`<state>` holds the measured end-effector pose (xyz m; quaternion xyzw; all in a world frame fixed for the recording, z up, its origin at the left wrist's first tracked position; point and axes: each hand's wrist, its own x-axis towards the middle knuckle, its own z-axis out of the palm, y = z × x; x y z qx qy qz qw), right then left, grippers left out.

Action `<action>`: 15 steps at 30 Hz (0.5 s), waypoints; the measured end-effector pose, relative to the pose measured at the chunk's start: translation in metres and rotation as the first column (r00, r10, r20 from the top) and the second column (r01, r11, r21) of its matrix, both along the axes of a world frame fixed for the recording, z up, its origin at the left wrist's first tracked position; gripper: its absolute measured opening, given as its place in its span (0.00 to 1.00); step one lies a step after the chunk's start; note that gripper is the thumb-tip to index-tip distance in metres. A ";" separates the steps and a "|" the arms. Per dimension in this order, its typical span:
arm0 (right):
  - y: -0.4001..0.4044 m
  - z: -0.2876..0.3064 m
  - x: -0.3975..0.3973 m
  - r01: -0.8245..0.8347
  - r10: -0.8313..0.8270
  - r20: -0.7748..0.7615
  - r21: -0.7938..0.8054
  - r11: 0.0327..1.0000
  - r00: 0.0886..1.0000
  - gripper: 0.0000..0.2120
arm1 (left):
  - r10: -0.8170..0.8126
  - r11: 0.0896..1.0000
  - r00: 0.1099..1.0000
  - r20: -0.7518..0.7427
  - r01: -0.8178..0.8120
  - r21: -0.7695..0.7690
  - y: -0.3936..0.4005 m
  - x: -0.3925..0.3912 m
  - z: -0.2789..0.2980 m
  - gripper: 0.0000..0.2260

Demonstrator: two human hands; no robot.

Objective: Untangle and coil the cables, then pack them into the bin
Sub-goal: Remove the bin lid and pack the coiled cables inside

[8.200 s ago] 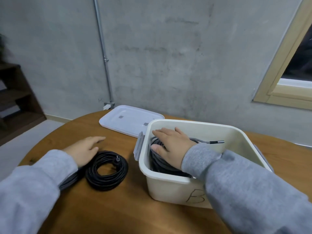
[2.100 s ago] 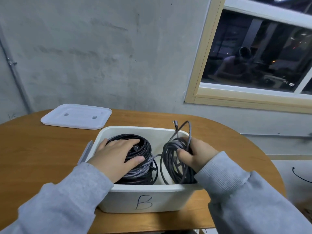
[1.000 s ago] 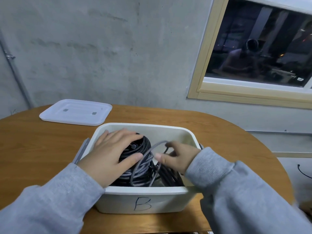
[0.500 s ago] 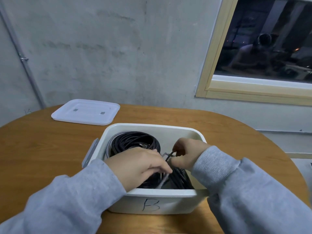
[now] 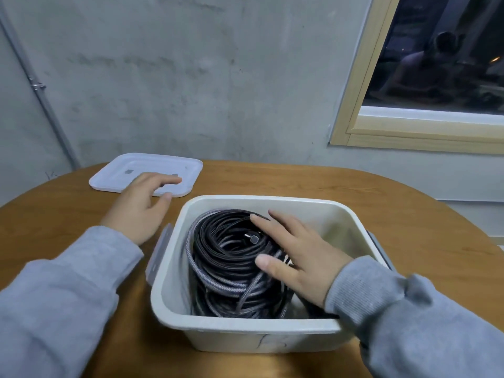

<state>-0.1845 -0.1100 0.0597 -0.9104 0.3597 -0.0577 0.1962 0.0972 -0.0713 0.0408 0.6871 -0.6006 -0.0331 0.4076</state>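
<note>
A cream plastic bin stands on the wooden table near me, with grey latches on its sides. Coiled cables fill its left and middle: a black coil on top and a grey braided coil under it. My right hand lies flat on the coils inside the bin, fingers spread, gripping nothing. My left hand is outside the bin, above the table to its left, fingers apart and empty, its fingertips over the near edge of the white lid.
The white lid lies flat on the table at the back left. A concrete wall with a metal pipe is behind the table. A wood-framed window is at the upper right. The round table edge curves away on the right.
My left hand has left the bin and moved out to the left toward the lid. My right hand let go of the cable end and now rests flat on the coils.
</note>
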 end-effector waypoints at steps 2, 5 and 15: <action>-0.002 -0.002 0.002 -0.031 0.030 -0.078 -0.005 1.000 0.997 0.50 | 0.094 0.993 0.995 0.013 -0.095 0.072 -0.011 0.018 -0.011 0.14; -0.005 -0.002 0.010 0.008 -0.007 -0.123 0.001 1.000 0.992 0.61 | 0.162 0.967 0.985 0.055 -0.170 0.190 -0.032 0.038 -0.029 0.17; -0.028 -0.005 0.031 -0.076 0.082 -0.028 0.174 0.982 0.996 0.46 | 0.096 0.715 0.947 0.306 -0.280 0.641 -0.112 0.083 -0.084 0.29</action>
